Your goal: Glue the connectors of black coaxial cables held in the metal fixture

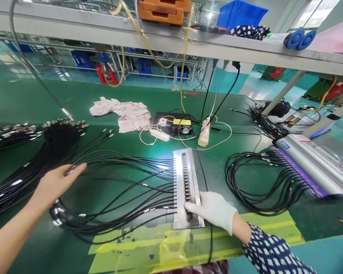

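My bare left hand (58, 180) is at the left, its fingers curled around black cables (103, 158) and its thumb pointing right. The cables run right into the slotted edge of a flat metal fixture (179, 190). A row of small parts lies in the fixture's long middle slot. My right hand (215, 209), in a white glove, grips the fixture's near right side, thumb on top; its other fingers are mostly hidden. Below my left hand lies a bundle of cable ends (57, 215) with shiny connectors.
Thick cable bundles (55, 140) lie at the left. A black control box (174, 123), a white cloth (131, 114) and a small bottle (205, 133) stand behind the fixture. At right, coiled cables (234, 190) lead into a silver device (317, 160). A shelf (211, 42) crosses above.
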### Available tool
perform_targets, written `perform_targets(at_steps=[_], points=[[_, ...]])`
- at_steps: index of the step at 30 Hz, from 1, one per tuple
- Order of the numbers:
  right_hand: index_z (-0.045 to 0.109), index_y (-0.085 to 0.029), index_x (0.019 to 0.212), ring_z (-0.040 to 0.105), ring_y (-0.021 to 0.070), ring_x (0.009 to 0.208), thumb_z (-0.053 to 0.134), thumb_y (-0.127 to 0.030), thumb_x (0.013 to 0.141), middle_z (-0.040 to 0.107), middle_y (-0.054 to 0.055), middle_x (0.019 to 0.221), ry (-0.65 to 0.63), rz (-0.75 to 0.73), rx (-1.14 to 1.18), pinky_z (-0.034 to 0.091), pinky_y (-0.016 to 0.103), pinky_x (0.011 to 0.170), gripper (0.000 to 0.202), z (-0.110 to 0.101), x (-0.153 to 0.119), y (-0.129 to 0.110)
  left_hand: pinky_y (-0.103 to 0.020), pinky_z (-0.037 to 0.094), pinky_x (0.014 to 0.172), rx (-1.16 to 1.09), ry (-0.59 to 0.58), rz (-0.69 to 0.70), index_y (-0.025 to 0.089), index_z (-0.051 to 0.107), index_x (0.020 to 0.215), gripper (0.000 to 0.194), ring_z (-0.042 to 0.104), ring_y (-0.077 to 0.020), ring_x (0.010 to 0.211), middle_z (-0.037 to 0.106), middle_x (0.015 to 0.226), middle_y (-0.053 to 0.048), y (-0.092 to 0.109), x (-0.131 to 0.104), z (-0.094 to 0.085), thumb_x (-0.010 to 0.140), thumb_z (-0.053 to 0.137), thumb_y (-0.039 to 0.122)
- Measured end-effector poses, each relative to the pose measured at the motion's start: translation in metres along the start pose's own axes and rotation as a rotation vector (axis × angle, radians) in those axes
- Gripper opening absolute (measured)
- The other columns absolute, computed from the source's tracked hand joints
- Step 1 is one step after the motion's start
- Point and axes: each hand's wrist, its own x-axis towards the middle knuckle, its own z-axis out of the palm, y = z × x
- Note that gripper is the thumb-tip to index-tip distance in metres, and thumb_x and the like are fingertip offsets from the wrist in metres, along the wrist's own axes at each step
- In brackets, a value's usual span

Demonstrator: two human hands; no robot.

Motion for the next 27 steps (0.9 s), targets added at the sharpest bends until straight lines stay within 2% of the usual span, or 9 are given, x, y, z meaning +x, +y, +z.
perform_targets(at_steps=[2, 4, 6, 8, 11, 14, 17, 23, 27], points=[[0.077, -0.017, 0.089, 0.071, 0.0379, 0.086, 0.054, -0.078, 0.088, 0.074, 0.017, 0.085, -0.035, 0.034, -0.277, 0.051, 0.041, 0.074, 0.065, -0.007, 0.004, -0.016, -0.034, 0.05, 0.076, 0.28, 0.004, 0.112, 0.011, 0.064, 0.111, 0.067, 0.067, -0.0284, 0.088, 0.073, 0.094, -0.013, 0.011, -0.001, -0.002, 0.097, 0.031, 0.067], [0.076, -0.015, 0.088, 0.072, 0.0379, 0.085, 0.049, -0.08, 0.09, 0.073, 0.018, 0.085, -0.087, 0.05, -0.407, 0.05, 0.04, 0.072, 0.071, -0.015, 0.004, -0.027, -0.044, 0.049, 0.084, 0.483, 0.143, 0.296, 0.009, 0.054, 0.129, 0.063, 0.063, -0.0369, 0.103, 0.067, 0.117, -0.022, 0.029, -0.01, 0.002, 0.098, 0.032, 0.06], [0.075, -0.015, 0.089, 0.071, 0.0366, 0.086, 0.049, -0.081, 0.091, 0.072, 0.017, 0.088, -0.068, 0.072, -0.449, 0.049, 0.039, 0.071, 0.071, -0.019, -0.002, -0.032, -0.045, 0.048, 0.091, 0.422, 0.178, 0.544, 0.011, 0.052, 0.133, 0.059, 0.06, -0.0359, 0.113, 0.063, 0.127, -0.02, 0.052, -0.022, 0.012, 0.098, 0.035, 0.056], [0.072, -0.017, 0.09, 0.069, 0.0338, 0.084, 0.056, -0.081, 0.087, 0.071, 0.012, 0.088, 0.033, 0.052, -0.439, 0.048, 0.038, 0.07, 0.066, -0.012, -0.012, -0.033, -0.042, 0.048, 0.097, 0.228, 0.066, 0.755, 0.013, 0.057, 0.127, 0.054, 0.058, -0.0317, 0.117, 0.063, 0.127, -0.017, 0.08, -0.031, 0.029, 0.099, 0.038, 0.055], [0.067, -0.021, 0.092, 0.064, 0.029, 0.083, 0.076, -0.076, 0.075, 0.066, 0.007, 0.091, 0.14, -0.181, -0.415, 0.046, 0.035, 0.066, 0.059, 0.018, -0.027, -0.029, -0.043, 0.044, 0.106, 0.016, -0.076, 0.938, 0.016, 0.058, 0.127, 0.047, 0.054, -0.0298, 0.125, 0.061, 0.134, -0.015, 0.125, -0.033, 0.06, 0.1, 0.042, 0.05], [0.065, -0.022, 0.093, 0.061, 0.0252, 0.085, 0.082, -0.049, 0.085, 0.064, 0.004, 0.094, 0.236, -0.458, -0.437, 0.043, 0.033, 0.068, 0.033, 0.053, -0.032, -0.017, -0.047, 0.041, 0.108, -0.054, -0.128, 0.988, 0.016, 0.054, 0.135, 0.044, 0.049, -0.0308, 0.131, 0.055, 0.142, -0.015, 0.167, -0.03, 0.09, 0.1, 0.044, 0.042], [0.062, -0.021, 0.086, 0.059, 0.0232, 0.081, 0.08, -0.048, 0.088, 0.063, 0.002, 0.087, 0.336, -0.509, -0.445, 0.041, 0.034, 0.067, 0.033, 0.065, -0.031, 0.001, -0.048, 0.044, 0.101, -0.062, -0.146, 0.992, 0.014, 0.056, 0.131, 0.04, 0.052, -0.0324, 0.121, 0.058, 0.132, -0.017, 0.193, -0.031, 0.11, 0.1, 0.045, 0.038], [0.065, -0.022, 0.101, 0.055, 0.0232, 0.076, 0.091, -0.05, 0.074, 0.063, 0.002, 0.088, 0.386, -0.632, -0.51, 0.037, 0.034, 0.061, 0.047, 0.047, -0.03, 0.016, -0.041, 0.046, 0.091, -0.095, -0.194, 0.985, 0.015, 0.06, 0.116, 0.031, 0.055, -0.0277, 0.102, 0.061, 0.108, -0.012, 0.199, -0.039, 0.118, 0.101, 0.044, 0.036], [0.065, -0.019, 0.101, 0.055, 0.0217, 0.074, 0.07, -0.043, 0.096, 0.063, 0.003, 0.085, 0.443, -0.788, -0.518, 0.037, 0.036, 0.06, 0.025, 0.042, -0.032, 0.02, -0.04, 0.045, 0.09, -0.131, -0.219, 0.958, 0.015, 0.058, 0.113, 0.026, 0.054, -0.0266, 0.101, 0.06, 0.107, -0.01, 0.197, -0.041, 0.119, 0.101, 0.047, 0.035]])
